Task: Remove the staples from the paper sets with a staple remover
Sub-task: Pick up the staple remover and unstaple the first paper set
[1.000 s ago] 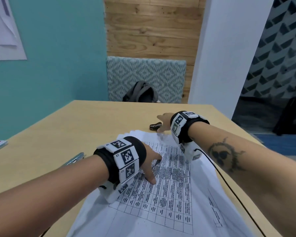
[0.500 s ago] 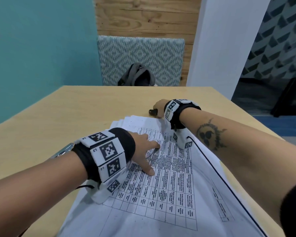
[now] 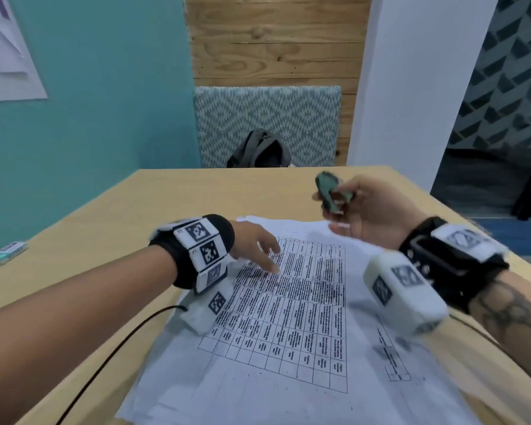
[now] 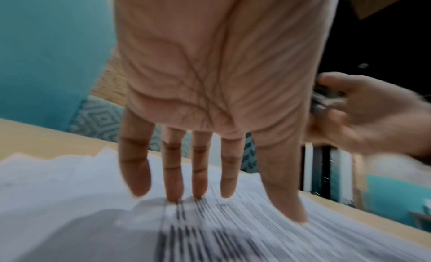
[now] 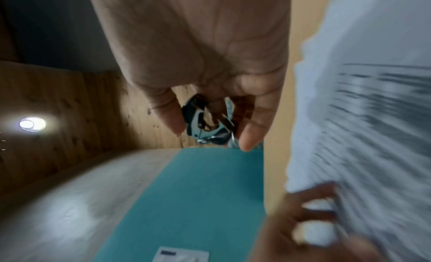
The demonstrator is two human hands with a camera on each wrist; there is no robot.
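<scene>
A stack of printed paper sets (image 3: 292, 305) with a table grid lies on the wooden table (image 3: 111, 222). My left hand (image 3: 258, 250) rests on the top sheet with straight fingers (image 4: 173, 181) touching the print (image 4: 210, 229). My right hand (image 3: 362, 207) is raised above the far edge of the papers, palm turned up. Its fingers pinch a small dark teal staple remover (image 3: 330, 191), whose metal claws show in the right wrist view (image 5: 207, 124). No staple is visible in these views.
A small teal and white box (image 3: 5, 253) lies at the table's left edge. Behind the table are a patterned chair back (image 3: 267, 118) and a dark backpack (image 3: 259, 150). A black cable (image 3: 105, 363) runs from the left wristband.
My right hand has picked up the staple remover from the table beyond the papers, lifted it and turned palm up. The left hand has stayed on the top sheet.
</scene>
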